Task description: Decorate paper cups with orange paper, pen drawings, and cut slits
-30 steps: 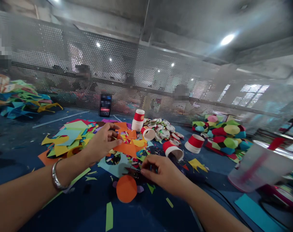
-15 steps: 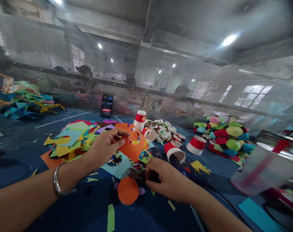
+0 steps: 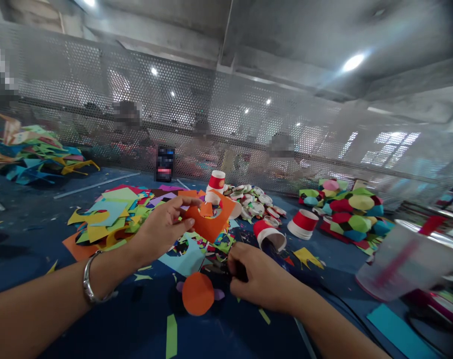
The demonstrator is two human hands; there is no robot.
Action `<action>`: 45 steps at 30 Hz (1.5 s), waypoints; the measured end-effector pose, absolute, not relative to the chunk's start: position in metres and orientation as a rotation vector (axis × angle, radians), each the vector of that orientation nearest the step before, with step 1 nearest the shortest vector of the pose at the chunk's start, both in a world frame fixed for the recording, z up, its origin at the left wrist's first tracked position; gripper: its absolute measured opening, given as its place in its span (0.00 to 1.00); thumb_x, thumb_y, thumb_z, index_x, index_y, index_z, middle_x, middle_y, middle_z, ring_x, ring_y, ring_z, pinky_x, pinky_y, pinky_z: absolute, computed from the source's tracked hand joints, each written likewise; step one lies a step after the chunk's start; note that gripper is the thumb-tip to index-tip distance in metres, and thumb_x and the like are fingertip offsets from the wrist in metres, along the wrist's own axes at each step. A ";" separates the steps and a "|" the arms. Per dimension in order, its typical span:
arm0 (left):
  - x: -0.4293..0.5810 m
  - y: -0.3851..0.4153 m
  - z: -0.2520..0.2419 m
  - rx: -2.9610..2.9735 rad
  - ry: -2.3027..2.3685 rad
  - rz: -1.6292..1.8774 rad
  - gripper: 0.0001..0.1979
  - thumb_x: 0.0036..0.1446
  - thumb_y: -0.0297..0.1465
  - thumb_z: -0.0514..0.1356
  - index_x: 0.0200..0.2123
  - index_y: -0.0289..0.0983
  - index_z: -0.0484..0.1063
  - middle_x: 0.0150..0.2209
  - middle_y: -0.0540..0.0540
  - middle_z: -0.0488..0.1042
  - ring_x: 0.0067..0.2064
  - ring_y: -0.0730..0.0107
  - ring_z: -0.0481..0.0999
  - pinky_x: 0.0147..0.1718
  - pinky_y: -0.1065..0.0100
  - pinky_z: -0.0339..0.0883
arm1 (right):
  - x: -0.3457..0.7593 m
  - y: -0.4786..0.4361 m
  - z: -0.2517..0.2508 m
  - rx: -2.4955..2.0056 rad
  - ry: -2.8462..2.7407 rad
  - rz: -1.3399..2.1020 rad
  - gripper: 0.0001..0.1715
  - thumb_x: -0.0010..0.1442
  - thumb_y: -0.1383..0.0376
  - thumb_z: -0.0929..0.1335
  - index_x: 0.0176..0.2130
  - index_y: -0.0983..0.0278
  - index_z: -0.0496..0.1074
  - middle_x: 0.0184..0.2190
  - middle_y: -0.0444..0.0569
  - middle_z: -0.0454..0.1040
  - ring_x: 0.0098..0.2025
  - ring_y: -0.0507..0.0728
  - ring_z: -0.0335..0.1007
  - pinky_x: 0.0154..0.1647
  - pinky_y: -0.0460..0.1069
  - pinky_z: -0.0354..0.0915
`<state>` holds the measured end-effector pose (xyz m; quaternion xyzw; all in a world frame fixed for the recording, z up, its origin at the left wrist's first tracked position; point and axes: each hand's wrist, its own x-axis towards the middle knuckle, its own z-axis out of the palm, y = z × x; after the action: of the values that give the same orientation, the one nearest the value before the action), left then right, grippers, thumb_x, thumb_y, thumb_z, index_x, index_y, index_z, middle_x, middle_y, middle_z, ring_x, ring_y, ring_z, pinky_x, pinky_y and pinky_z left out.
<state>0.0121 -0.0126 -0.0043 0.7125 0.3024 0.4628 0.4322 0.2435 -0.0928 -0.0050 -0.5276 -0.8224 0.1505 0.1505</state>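
Note:
My left hand [image 3: 161, 227], with a silver bangle at the wrist, pinches an orange paper scrap [image 3: 211, 230]. A rounded piece is missing from the scrap's upper edge. My right hand [image 3: 262, 276] is curled around dark scissors [image 3: 217, 265], whose blades are blurred and point left. Their handles are mostly hidden by my fingers. Just below the blades lies an orange paper circle [image 3: 198, 294], with small purple pieces [image 3: 219, 295] showing at its sides. Under the held scrap is light blue paper [image 3: 191, 257] with a round cutout.
Coloured paper scraps [image 3: 112, 212] are heaped behind my left hand. Red-and-white paper cups [image 3: 304, 224] stand or lie at centre right. A plastic cup [image 3: 398, 269] with a red straw is far right. A phone [image 3: 165, 164] leans on the perforated metal partition [image 3: 189, 104]; people are behind it.
The orange scrap has turned and shifted right in my left hand, now showing its curved edge upward. My right hand has moved slightly right with the scissors.

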 end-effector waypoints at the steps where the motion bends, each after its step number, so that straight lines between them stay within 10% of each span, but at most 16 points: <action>1: 0.012 -0.012 -0.005 1.757 0.752 1.151 0.19 0.54 0.30 0.59 0.51 0.39 0.66 0.49 0.45 0.73 0.41 0.69 0.75 0.41 0.65 0.72 | 0.244 -0.092 -0.005 -1.526 -2.345 0.437 0.09 0.44 0.72 0.67 0.29 0.62 0.65 0.29 0.43 0.65 0.30 0.52 0.59 0.27 0.46 0.53; 9: 0.012 -0.012 -0.005 1.712 0.786 1.150 0.22 0.55 0.31 0.60 0.54 0.39 0.64 0.42 0.46 0.77 0.43 0.66 0.76 0.44 0.64 0.71 | 0.242 -0.093 -0.006 -1.483 -2.132 0.494 0.10 0.56 0.73 0.64 0.29 0.60 0.57 0.22 0.37 0.58 0.24 0.50 0.53 0.24 0.47 0.48; 17: 0.011 -0.011 -0.004 1.707 0.841 1.176 0.23 0.54 0.31 0.61 0.53 0.38 0.64 0.41 0.47 0.77 0.42 0.66 0.77 0.42 0.64 0.71 | 0.244 -0.091 -0.003 -1.448 -1.966 0.582 0.18 0.67 0.48 0.62 0.37 0.60 0.64 0.21 0.39 0.60 0.24 0.51 0.55 0.25 0.49 0.49; 45: 0.021 -0.020 -0.012 1.656 0.679 1.073 0.22 0.55 0.30 0.60 0.53 0.40 0.64 0.44 0.45 0.76 0.44 0.66 0.77 0.45 0.62 0.72 | 0.243 -0.089 0.001 -1.327 -1.802 0.761 0.15 0.64 0.53 0.67 0.36 0.62 0.71 0.21 0.39 0.61 0.22 0.50 0.53 0.23 0.48 0.48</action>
<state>0.0205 -0.0198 -0.0115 0.6857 0.2811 0.4443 0.5034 0.2427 -0.0892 0.0010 -0.5196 -0.7053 0.2980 0.3792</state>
